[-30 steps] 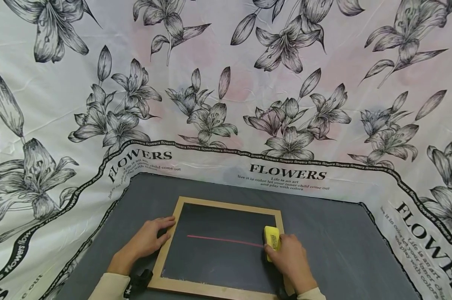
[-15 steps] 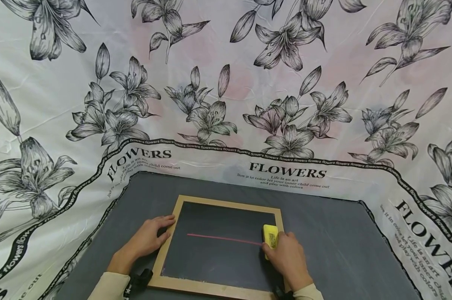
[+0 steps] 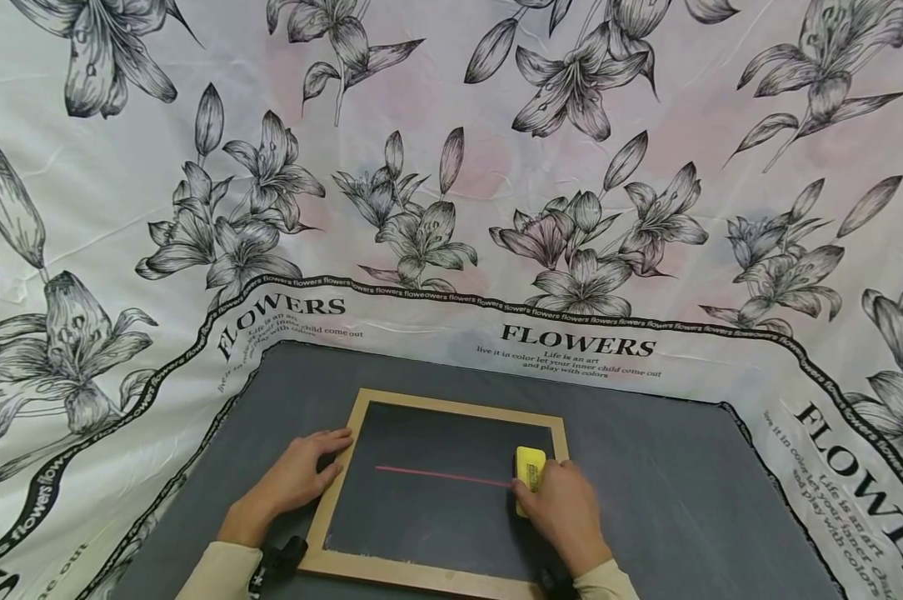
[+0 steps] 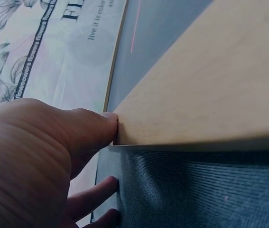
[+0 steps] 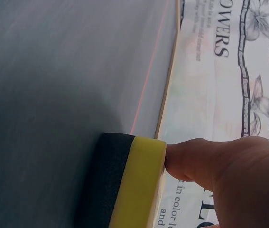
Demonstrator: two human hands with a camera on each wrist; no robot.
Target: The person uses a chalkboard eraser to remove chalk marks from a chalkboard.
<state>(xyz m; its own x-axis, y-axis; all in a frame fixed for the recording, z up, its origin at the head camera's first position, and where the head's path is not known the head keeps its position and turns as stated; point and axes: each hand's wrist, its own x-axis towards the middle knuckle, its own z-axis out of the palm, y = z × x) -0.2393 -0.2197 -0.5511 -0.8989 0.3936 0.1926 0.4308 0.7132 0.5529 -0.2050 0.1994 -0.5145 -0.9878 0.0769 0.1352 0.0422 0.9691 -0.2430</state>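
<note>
A small blackboard (image 3: 421, 525) in a light wooden frame (image 3: 391, 571) lies on the dark grey surface. Across its upper half runs a thin red line (image 3: 444, 475), whose right end meets a board eraser. My right hand (image 3: 564, 508) grips this yellow eraser (image 3: 528, 468), its black felt side (image 5: 103, 185) against the board in the right wrist view. The thumb presses the eraser's yellow back there. At the frame's left side, my left hand (image 3: 294, 475) rests with thumb and fingertips against the outer edge. In the left wrist view the thumb (image 4: 96, 126) touches the frame's edge.
Dark grey cloth (image 3: 684, 483) extends around the board. Behind and at both sides rises a white curtain (image 3: 421, 83) printed with black lilies and lettering. Dark straps with small devices (image 3: 282, 554) sit at the wrists.
My right hand has slid the eraser a little left along the red line, and the line's visible right end now lies farther left. The left hand stays in place.
</note>
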